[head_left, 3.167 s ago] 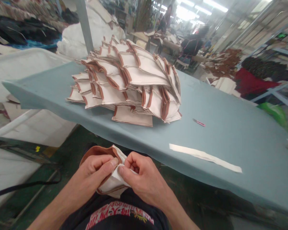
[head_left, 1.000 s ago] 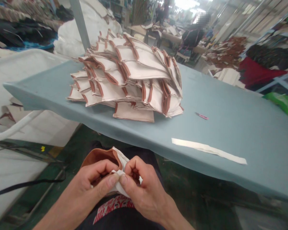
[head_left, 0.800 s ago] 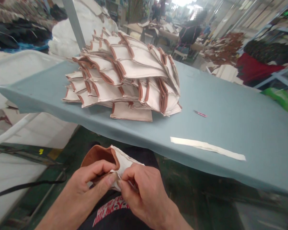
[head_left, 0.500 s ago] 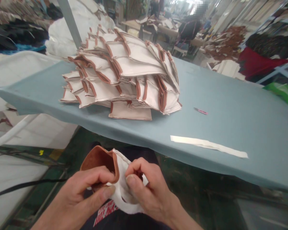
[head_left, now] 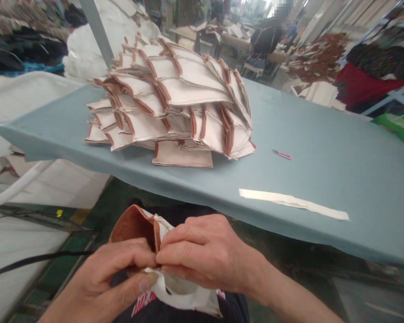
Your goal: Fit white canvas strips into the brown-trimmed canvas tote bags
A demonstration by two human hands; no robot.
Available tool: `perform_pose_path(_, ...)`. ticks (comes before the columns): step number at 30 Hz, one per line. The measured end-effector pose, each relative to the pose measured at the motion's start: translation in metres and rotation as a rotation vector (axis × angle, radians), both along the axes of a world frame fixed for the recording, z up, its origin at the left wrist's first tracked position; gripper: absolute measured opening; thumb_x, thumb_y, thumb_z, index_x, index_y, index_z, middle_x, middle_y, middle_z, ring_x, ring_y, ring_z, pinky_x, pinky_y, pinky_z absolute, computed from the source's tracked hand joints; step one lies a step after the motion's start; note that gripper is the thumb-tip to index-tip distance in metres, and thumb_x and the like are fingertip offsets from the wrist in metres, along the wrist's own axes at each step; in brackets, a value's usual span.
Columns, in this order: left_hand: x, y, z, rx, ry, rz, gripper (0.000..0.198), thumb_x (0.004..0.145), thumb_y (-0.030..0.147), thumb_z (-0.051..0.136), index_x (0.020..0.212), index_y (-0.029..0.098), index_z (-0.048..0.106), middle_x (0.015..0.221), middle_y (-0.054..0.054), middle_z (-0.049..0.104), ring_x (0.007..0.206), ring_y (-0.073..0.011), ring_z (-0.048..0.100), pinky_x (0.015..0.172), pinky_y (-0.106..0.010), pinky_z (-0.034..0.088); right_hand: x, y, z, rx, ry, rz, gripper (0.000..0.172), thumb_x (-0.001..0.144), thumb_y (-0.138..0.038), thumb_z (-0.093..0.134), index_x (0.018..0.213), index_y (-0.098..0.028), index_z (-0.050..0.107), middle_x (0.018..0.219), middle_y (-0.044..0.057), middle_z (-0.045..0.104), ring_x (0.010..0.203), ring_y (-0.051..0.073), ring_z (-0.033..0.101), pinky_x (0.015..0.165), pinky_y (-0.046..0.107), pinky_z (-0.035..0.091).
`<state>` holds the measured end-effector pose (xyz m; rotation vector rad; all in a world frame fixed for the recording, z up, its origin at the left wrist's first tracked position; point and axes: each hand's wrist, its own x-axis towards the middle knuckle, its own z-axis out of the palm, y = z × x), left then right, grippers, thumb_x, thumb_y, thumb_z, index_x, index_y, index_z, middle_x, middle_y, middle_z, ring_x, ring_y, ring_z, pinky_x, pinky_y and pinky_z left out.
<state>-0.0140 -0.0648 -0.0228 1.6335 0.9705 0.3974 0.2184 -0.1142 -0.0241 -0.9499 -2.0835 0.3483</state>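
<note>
Over my lap I hold a cream fabric pouch (head_left: 195,300) with a brown lining, its mouth facing away and to the left. My left hand (head_left: 111,273) pinches the rim between thumb and forefinger. A pale loop of fabric curves down from beneath the left thumb. My right hand (head_left: 205,251) is closed on the same rim, fingertips meeting those of the left hand. Whatever sits right between the fingertips is hidden. Beyond, on the table, lies a pile of similar cream pouches (head_left: 195,92) with brown edges.
The blue-grey table (head_left: 316,134) runs across in front of me. On it are a small pink-handled cutter or snips (head_left: 283,154) and a cream strip (head_left: 292,202) near the front edge. White sacking (head_left: 30,98) stands at left. A person (head_left: 264,42) sits in the background.
My right hand has moved left and turned over the pouch, back of the hand now up, its fingers meeting the left fingertips at the rim. The left hand stays nearly in place.
</note>
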Motion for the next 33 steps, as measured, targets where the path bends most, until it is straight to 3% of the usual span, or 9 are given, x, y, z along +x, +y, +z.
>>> perform_pose_path(6,-0.013,0.003,-0.017,0.078,-0.03,-0.084,0.03,0.091,0.046,0.076,0.067,0.028,0.077,0.062,0.005,0.071,0.058,-0.0147,0.066,0.06,-0.019,0.049,0.0,0.006,0.017,0.107,-0.226,0.051,0.034,0.113,-0.012,0.049,0.09,-0.016,0.073,0.087,0.001,0.079,0.062,0.012,0.058,0.053,0.032,0.043)
perform_pose_path(14,-0.011,0.003,-0.015,0.026,-0.005,-0.064,0.029,0.089,0.041,0.075,0.064,0.026,0.072,0.062,0.005,0.067,0.06,-0.0153,0.061,0.061,-0.021,0.044,-0.006,0.01,0.023,0.11,-0.349,0.049,0.035,0.106,-0.011,0.054,0.074,-0.021,0.064,0.071,-0.003,0.068,0.058,0.012,0.051,0.052,0.032,0.036)
perform_pose_path(19,-0.016,0.002,-0.025,0.033,-0.037,-0.089,0.031,0.089,0.042,0.077,0.064,0.024,0.069,0.063,0.006,0.065,0.061,-0.0132,0.059,0.061,-0.019,0.044,-0.012,0.012,0.016,0.112,-0.288,0.015,0.031,0.1,-0.009,0.055,0.072,-0.021,0.06,0.069,-0.002,0.067,0.059,0.012,0.056,0.055,0.03,0.038)
perform_pose_path(21,-0.02,0.001,-0.028,0.005,-0.069,-0.097,0.033,0.091,0.044,0.076,0.066,0.024,0.07,0.064,0.006,0.065,0.061,-0.0129,0.06,0.061,-0.018,0.045,-0.012,0.013,0.012,0.042,-0.188,0.02,0.026,0.101,-0.011,0.054,0.078,-0.021,0.062,0.072,-0.001,0.07,0.063,0.013,0.062,0.058,0.028,0.043)
perform_pose_path(25,-0.023,0.001,-0.027,-0.002,-0.232,-0.114,0.026,0.095,0.041,0.076,0.074,0.025,0.077,0.069,0.007,0.072,0.062,-0.012,0.065,0.061,-0.016,0.049,-0.011,0.017,0.009,-0.255,0.108,0.157,0.01,0.105,-0.018,0.055,0.102,-0.02,0.065,0.097,0.004,0.079,0.084,0.013,0.073,0.076,0.022,0.055)
perform_pose_path(28,-0.024,0.0,-0.022,0.084,-0.262,-0.087,0.021,0.094,0.038,0.079,0.077,0.026,0.079,0.07,0.008,0.076,0.062,-0.0107,0.068,0.063,-0.013,0.05,-0.013,0.021,0.01,-0.395,0.241,0.208,0.025,0.094,-0.015,0.056,0.117,-0.018,0.066,0.102,0.005,0.078,0.072,0.01,0.068,0.067,0.018,0.054)
perform_pose_path(30,-0.026,0.0,-0.019,0.132,-0.235,-0.083,0.019,0.094,0.038,0.079,0.078,0.027,0.08,0.073,0.008,0.078,0.065,-0.011,0.071,0.065,-0.013,0.052,-0.015,0.023,0.011,-0.412,0.231,0.229,0.032,0.086,-0.013,0.053,0.116,-0.018,0.065,0.099,0.003,0.077,0.067,0.009,0.064,0.064,0.018,0.052)
perform_pose_path(33,-0.029,0.0,-0.019,0.149,-0.192,-0.102,0.02,0.095,0.04,0.078,0.08,0.027,0.08,0.076,0.007,0.079,0.069,-0.0119,0.073,0.069,-0.013,0.053,-0.015,0.025,0.01,-0.394,0.182,0.213,0.026,0.083,-0.013,0.057,0.106,-0.02,0.064,0.089,-0.001,0.075,0.066,0.009,0.062,0.064,0.018,0.051)
